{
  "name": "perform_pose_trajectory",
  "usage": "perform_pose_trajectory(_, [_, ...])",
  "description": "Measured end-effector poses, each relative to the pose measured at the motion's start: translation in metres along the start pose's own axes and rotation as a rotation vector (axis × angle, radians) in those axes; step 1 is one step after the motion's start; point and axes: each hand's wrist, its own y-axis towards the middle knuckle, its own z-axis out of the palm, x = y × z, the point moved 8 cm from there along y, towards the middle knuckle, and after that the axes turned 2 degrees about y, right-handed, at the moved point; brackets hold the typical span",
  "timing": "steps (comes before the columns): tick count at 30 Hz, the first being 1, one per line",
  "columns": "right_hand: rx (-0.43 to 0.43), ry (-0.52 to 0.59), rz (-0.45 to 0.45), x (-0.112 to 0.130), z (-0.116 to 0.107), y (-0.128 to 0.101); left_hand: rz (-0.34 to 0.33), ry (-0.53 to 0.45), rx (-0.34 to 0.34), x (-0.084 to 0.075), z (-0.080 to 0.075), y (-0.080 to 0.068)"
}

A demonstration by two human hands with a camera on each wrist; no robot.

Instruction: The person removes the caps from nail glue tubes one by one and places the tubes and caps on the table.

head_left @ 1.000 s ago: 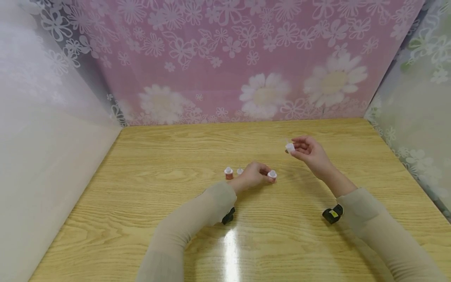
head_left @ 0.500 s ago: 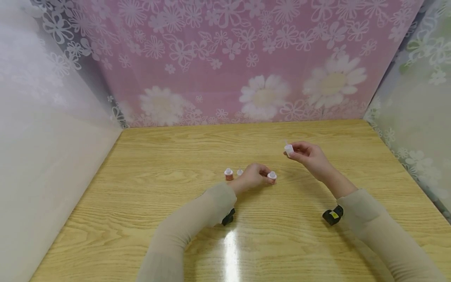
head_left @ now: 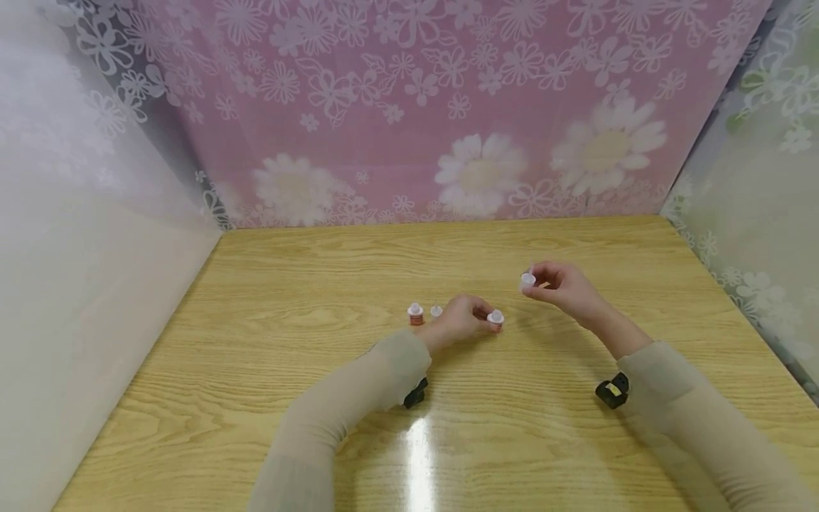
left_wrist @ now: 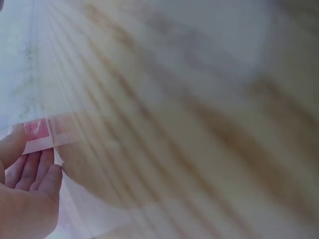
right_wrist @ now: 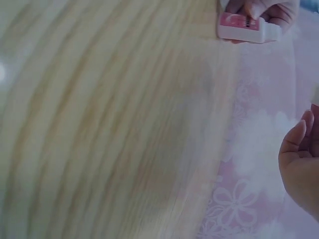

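Head view: my right hand's [head_left: 563, 288] fingers pinch a small white plastic cap [head_left: 527, 281] above the desk [head_left: 320, 398]; my left hand's [head_left: 457, 321] fingers grip a small white-topped pink bottle [head_left: 495, 320] standing on the wood, two similar bottles [head_left: 416, 313] just left.

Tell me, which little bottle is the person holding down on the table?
The rightmost bottle, gripped by the left hand. The other bottle stands alone to the left, untouched.
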Motion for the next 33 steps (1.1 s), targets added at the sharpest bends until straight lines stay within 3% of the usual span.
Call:
perform_pose_trajectory(7, [0.057, -0.222, 0.065, -0.015, 0.004, 0.000, -0.016, 0.013, -0.019, 0.000, -0.001, 0.001])
perform_pose_trajectory(10, [0.097, -0.267, 0.068, -0.021, 0.010, 0.000, -0.020, 0.019, -0.021, 0.000, -0.001, 0.001])
perform_pose_trajectory(21, [0.204, -0.292, 0.072, -0.039, 0.027, -0.003, -0.013, 0.055, -0.025, 0.001, 0.001, 0.003])
perform_pose_trajectory(33, [0.218, -0.326, 0.039, -0.045, 0.032, -0.007, -0.029, 0.059, -0.017, 0.001, 0.001, 0.002])
